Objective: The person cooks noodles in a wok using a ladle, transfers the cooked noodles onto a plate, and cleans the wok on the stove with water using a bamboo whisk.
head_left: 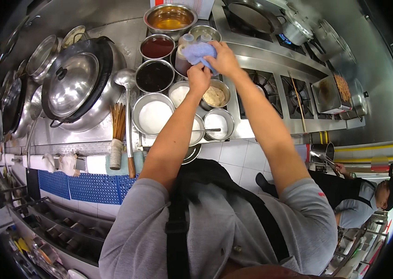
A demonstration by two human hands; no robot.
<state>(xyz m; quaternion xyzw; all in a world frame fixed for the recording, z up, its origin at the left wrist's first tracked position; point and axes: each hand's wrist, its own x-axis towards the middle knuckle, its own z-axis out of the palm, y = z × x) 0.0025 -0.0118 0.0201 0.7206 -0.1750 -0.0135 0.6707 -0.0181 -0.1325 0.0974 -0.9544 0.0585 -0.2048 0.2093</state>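
A crumpled blue-purple cloth (195,52) is bunched between my two hands over the seasoning bowls. My right hand (225,59) is closed on its right side. My left hand (199,78), fingers curled in, grips its lower edge. Just behind the cloth stand squeeze bottles (183,61), partly hidden by it. Around them sit steel bowls: amber liquid (172,21), red-brown sauce (157,48), dark sauce (154,76), white granules (155,117) and a tan powder (214,96). A spoon (213,129) lies across a nearer bowl of white granules (219,122).
On the left are a lidded wok (73,83), a long ladle (129,116) and a bamboo brush (117,135). To the right runs a gas stove (266,88), with a pot (296,28) over a lit flame. A co-worker (357,197) holds a pan at the lower right.
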